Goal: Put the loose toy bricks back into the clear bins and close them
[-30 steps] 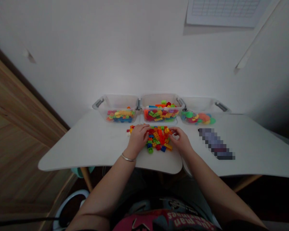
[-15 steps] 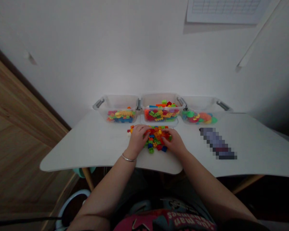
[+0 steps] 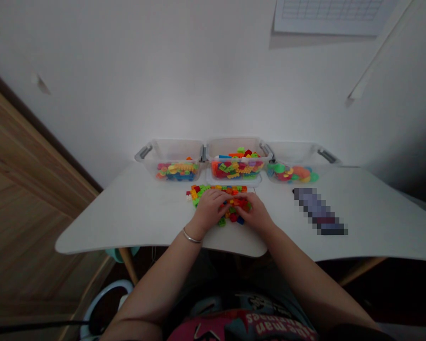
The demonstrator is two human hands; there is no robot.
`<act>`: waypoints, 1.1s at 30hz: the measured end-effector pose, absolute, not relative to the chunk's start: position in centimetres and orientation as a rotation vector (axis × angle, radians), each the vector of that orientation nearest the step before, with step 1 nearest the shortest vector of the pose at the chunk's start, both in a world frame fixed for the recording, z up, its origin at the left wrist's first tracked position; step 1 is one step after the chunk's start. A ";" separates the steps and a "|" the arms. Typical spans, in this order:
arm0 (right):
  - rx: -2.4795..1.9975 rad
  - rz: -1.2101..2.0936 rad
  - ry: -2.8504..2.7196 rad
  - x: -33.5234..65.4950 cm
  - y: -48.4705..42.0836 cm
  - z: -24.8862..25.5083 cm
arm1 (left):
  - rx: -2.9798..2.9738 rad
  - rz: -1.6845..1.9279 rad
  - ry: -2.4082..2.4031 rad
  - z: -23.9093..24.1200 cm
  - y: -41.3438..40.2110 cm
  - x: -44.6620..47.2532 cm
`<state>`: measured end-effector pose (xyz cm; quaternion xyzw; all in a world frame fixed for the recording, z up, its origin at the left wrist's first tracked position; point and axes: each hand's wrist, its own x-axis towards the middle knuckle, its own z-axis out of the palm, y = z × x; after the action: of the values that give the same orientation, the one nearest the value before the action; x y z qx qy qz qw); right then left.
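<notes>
A low pile of small plastic building blocks [image 3: 199, 190] in red, orange, yellow, green and blue lies on the white table, partly hidden under both hands. My left hand [image 3: 212, 208], with a silver bangle at the wrist, curls over the pile's middle. From the other side comes my right hand [image 3: 253, 212], its fingers bent inward. Both sets of fingertips nearly meet around red and yellow building blocks [image 3: 238, 201] just above the pile. Which hand grips which block is hard to make out. A green block [image 3: 222, 221] and a blue block [image 3: 240, 220] lie at the pile's near edge.
Three clear plastic bins stand against the wall: a left bin [image 3: 177, 154] and a middle bin [image 3: 234, 144] with blocks, a right bin [image 3: 294, 154] with rounded pieces. A pixelated dark object [image 3: 319, 210] lies on the table [image 3: 128, 218] at right.
My left hand has shifted right, closer to my right hand, uncovering more blocks at the pile's left. The fingertips have come together over the middle of the pile.
</notes>
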<state>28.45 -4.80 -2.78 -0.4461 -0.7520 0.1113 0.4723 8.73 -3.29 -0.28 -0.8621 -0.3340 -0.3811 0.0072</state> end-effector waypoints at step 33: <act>-1.147 0.192 -1.826 29.2 -4.5 -2.8 | -2.122 -1.317 -1.702 8.2 4.9 9.8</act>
<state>29.16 -4.46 -2.82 -0.4681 -0.7447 0.0785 0.4692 9.78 4.92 8.24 -0.7010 -0.5620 -0.4349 0.0597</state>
